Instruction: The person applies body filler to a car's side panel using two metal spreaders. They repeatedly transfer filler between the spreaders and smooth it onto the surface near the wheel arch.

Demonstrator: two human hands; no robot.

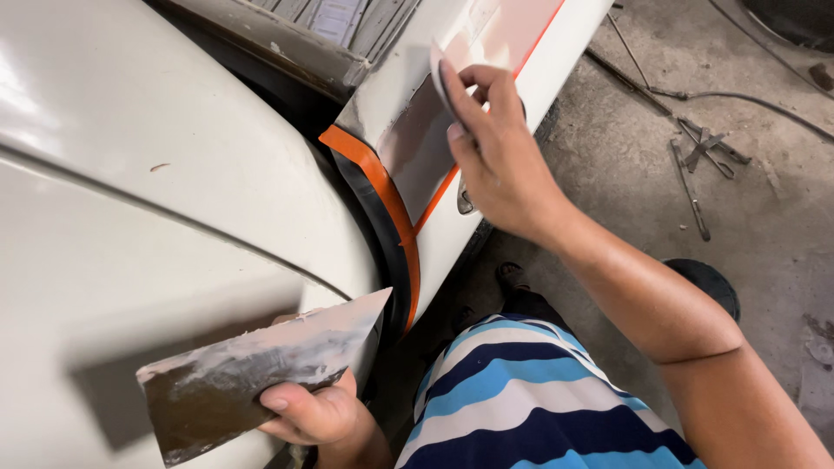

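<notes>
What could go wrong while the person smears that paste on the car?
The right hand presses a thin spreader against the grey filler patch right beside the orange tape; a slip could push paste past the tape onto clean paint. The left hand holds a tilted mixing board coated with paste close to the white fender, so it might smudge it.

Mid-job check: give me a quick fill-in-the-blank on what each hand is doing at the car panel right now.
1. The right hand presses a small spreader against the ____ patch of filler.
2. The left hand holds a flat metal ____ smeared with filler.
3. Tape along the panel edge is ____.
Missing words: grey; board; orange
</notes>
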